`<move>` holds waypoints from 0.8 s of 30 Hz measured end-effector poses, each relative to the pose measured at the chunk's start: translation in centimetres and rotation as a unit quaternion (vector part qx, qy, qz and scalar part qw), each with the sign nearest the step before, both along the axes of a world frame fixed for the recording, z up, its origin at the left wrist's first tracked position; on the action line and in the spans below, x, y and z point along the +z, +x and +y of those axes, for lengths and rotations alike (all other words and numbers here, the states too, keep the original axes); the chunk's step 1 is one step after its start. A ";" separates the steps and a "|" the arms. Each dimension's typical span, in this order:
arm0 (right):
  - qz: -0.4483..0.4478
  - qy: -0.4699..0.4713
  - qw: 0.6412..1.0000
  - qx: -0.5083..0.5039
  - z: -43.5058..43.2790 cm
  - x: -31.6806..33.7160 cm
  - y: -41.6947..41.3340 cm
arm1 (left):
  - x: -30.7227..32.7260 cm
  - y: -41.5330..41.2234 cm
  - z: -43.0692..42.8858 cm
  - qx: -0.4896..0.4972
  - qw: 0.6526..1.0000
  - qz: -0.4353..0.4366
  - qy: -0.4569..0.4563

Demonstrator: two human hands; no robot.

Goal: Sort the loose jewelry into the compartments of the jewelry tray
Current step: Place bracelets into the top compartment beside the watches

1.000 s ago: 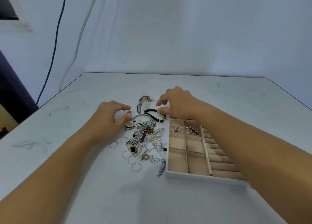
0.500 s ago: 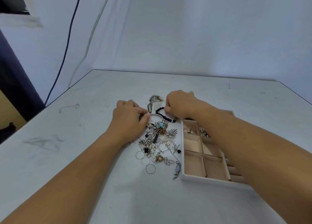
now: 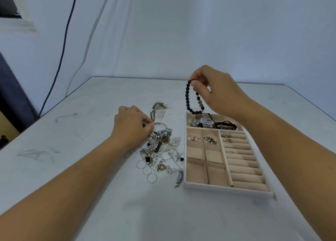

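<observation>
Two grips were pinched: right hand (image 3: pixel 218 91) on a bead bracelet (image 3: pixel 187 99) above the tray (image 3: pixel 227 189), left hand (image 3: pixel 131 126) on a bangle (image 3: pixel 161 124).

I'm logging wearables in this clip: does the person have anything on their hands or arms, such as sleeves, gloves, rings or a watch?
Nothing shows. The left hand and right hand are bare: no gloves, and no rings visible on the fingers. The left forearm and right forearm are uncovered to the frame edge, with no sleeves, wristwatch, bands or markings.
</observation>
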State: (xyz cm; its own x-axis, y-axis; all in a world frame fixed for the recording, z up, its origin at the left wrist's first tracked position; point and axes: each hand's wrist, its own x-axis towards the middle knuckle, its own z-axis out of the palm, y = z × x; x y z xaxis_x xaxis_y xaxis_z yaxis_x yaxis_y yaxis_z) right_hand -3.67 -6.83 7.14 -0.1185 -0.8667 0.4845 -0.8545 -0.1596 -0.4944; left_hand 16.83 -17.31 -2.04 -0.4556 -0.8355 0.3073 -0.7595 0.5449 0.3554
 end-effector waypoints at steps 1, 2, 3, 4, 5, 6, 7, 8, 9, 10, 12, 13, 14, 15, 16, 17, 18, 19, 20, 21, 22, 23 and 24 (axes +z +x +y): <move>-0.001 -0.005 1.000 -0.004 0.7 0.1 -0.4 | 0.2 -0.1 0.1 0.002 1.000 -0.006 0.001; -0.001 -0.008 1.000 -0.009 1.4 0.3 -0.7 | 0.3 -0.3 0.3 0.003 1.000 -0.016 0.000; -0.001 -0.011 1.000 -0.014 2.0 0.3 -1.1 | 0.4 -0.5 0.4 0.004 1.000 -0.025 -0.002; -0.001 -0.013 1.000 -0.019 2.7 0.4 -1.5 | 0.4 -0.8 0.5 0.006 1.000 -0.029 -0.005; -0.002 -0.013 1.000 -0.022 3.3 0.3 -1.8 | 0.5 -1.0 0.6 0.008 1.000 -0.027 -0.007; -0.005 -0.012 1.000 -0.025 4.0 0.3 -2.2 | 0.6 -1.2 0.7 0.008 1.000 -0.019 -0.012; -0.009 -0.012 1.000 -0.026 4.6 0.3 -2.5 | 0.7 -1.4 0.7 0.005 1.000 -0.009 -0.020; -0.011 -0.013 0.999 -0.028 5.2 0.2 -2.8 | 0.9 -1.6 0.7 -0.001 0.999 0.003 -0.032; -0.013 -0.014 0.999 -0.030 5.8 0.1 -3.1 | 1.2 -1.8 0.7 -0.009 0.999 0.016 -0.044; -0.013 -0.014 0.999 -0.032 6.2 0.0 -3.4 | 1.5 -2.0 0.9 -0.017 0.998 0.032 -0.055; -0.017 -0.012 0.999 -0.042 7.0 -0.4 -4.0 | 2.2 -2.4 1.3 -0.033 0.994 0.071 -0.081; -0.019 -0.011 0.999 -0.049 7.3 -0.6 -4.4 | 2.5 -2.7 1.7 -0.044 0.990 0.095 -0.092; -0.022 -0.009 0.998 -0.057 7.6 -0.9 -4.8 | 2.9 -3.1 2.1 -0.056 0.986 0.121 -0.100; -0.024 -0.007 0.998 -0.066 7.7 -1.2 -5.1 | 3.2 -3.4 2.6 -0.069 0.981 0.146 -0.104; -0.027 -0.006 0.997 -0.074 7.9 -1.6 -5.4 | 3.5 -3.9 3.1 -0.081 0.977 0.169 -0.105; -0.031 -0.008 0.996 -0.080 7.9 -1.9 -5.6 | 3.8 -4.3 3.6 -0.091 0.972 0.189 -0.101; -0.038 -0.012 0.996 -0.084 7.9 -2.2 -5.9 | 4.0 -4.8 4.1 -0.100 0.969 0.206 -0.096; -0.047 -0.015 0.995 -0.087 7.9 -2.6 -6.1 | 4.1 -5.3 4.6 -0.110 0.965 0.220 -0.091; -0.057 -0.018 0.994 -0.089 7.9 -2.9 -6.2 | 4.2 -5.8 5.0 -0.120 0.962 0.229 -0.087; -0.066 -0.019 0.994 -0.091 7.9 -3.3 -6.4 | 4.1 -6.2 5.4 -0.131 0.960 0.233 -0.085; -0.072 -0.021 0.993 -0.092 7.9 -3.6 -6.5 | 4.1 -6.7 5.7 -0.142 0.958 0.234 -0.085; -0.072 -0.024 0.993 -0.093 7.9 -4.0 -6.7 | 3.9 -7.2 6.0 -0.152 0.956 0.237 -0.087; -0.067 -0.028 0.993 -0.095 8.0 -4.2 -6.9 | 3.8 -7.7 6.2 -0.161 0.953 0.240 -0.089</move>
